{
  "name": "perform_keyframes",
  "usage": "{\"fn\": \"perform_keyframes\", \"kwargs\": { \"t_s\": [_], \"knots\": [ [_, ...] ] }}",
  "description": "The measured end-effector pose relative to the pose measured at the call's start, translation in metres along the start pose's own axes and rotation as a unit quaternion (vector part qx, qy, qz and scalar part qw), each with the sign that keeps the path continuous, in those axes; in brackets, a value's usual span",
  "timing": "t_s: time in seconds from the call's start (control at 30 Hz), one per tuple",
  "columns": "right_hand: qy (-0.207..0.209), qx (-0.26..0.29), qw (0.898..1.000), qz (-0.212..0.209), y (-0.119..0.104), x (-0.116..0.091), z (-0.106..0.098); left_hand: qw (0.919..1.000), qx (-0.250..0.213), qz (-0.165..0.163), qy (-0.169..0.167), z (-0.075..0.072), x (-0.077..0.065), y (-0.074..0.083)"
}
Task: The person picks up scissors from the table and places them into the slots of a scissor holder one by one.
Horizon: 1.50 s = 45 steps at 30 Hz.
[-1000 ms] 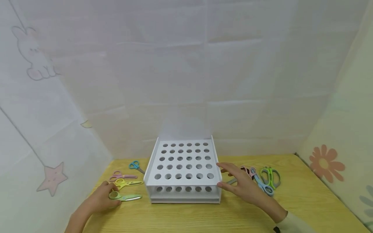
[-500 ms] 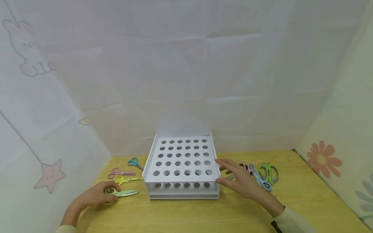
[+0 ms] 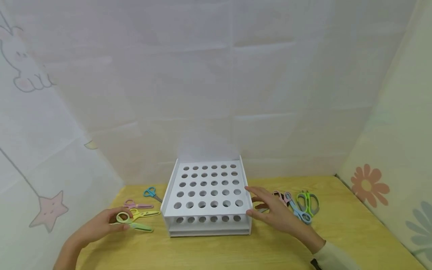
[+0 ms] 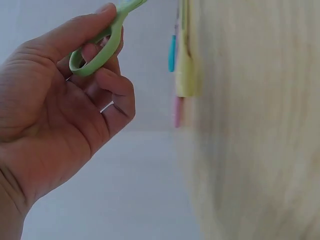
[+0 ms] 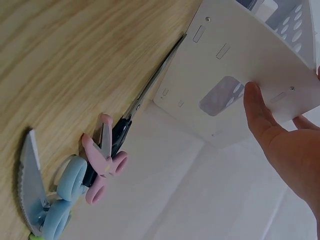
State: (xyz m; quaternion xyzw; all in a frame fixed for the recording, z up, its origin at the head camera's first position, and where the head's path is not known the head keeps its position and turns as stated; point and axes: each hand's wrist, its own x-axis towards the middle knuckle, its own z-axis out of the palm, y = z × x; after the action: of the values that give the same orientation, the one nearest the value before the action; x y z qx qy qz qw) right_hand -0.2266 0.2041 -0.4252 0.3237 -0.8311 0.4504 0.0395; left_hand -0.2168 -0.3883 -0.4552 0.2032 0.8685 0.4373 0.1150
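Green scissors [image 3: 141,227] hang from my left hand [image 3: 96,227], which pinches a handle loop between thumb and fingers. In the left wrist view the green loop [image 4: 116,36] shows against the fingertips, raised off the tabletop. My right hand [image 3: 276,212] rests its fingertips on the right side of a white rack [image 3: 209,215] with rows of round holes. The right wrist view shows a fingertip pressing the rack's side panel [image 5: 240,47] near an oval cutout. Just beyond the left hand lie yellow scissors [image 3: 148,213] and pink scissors [image 3: 143,206].
Blue scissors [image 3: 153,194] lie at the rack's back left. Right of the rack are black-handled scissors [image 5: 120,132], small pink scissors [image 5: 102,162], light-blue scissors [image 5: 72,180] and green-and-grey scissors [image 3: 308,204]. White sheeted walls enclose the wooden table [image 3: 216,255].
My left hand has taken hold of the green scissors, lifted them and drawn them left and toward me. The right hand stays at the rack's side. The head view has shifted slightly.
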Motion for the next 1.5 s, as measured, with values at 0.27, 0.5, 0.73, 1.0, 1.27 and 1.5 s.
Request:
{"fn": "perform_keyframes", "kwargs": {
  "t_s": [0.27, 0.5, 0.73, 1.0, 1.27, 1.5],
  "knots": [
    [-0.017, -0.018, 1.000, -0.007, 0.000, 0.000, 0.003, 0.9992, -0.017, -0.016, 0.033, -0.011, -0.012, 0.038],
    [-0.005, -0.023, 1.000, -0.003, 0.000, 0.001, 0.000, 0.9890, 0.004, 0.038, 0.143, -0.009, -0.004, 0.079],
    [0.002, -0.018, 1.000, -0.016, 0.000, 0.004, -0.004, 0.9649, 0.009, 0.082, 0.249, -0.007, 0.005, 0.113],
    [-0.001, -0.011, 1.000, -0.006, 0.003, 0.004, -0.002, 0.9311, -0.044, 0.151, 0.329, 0.002, 0.032, 0.134],
    [0.000, 0.008, 1.000, -0.001, 0.006, -0.001, 0.002, 0.9083, -0.116, 0.171, 0.364, 0.019, 0.064, 0.140],
    [0.006, 0.009, 1.000, -0.006, 0.008, -0.001, 0.003, 0.8918, -0.179, 0.164, 0.382, 0.032, 0.096, 0.135]
  ]
}}
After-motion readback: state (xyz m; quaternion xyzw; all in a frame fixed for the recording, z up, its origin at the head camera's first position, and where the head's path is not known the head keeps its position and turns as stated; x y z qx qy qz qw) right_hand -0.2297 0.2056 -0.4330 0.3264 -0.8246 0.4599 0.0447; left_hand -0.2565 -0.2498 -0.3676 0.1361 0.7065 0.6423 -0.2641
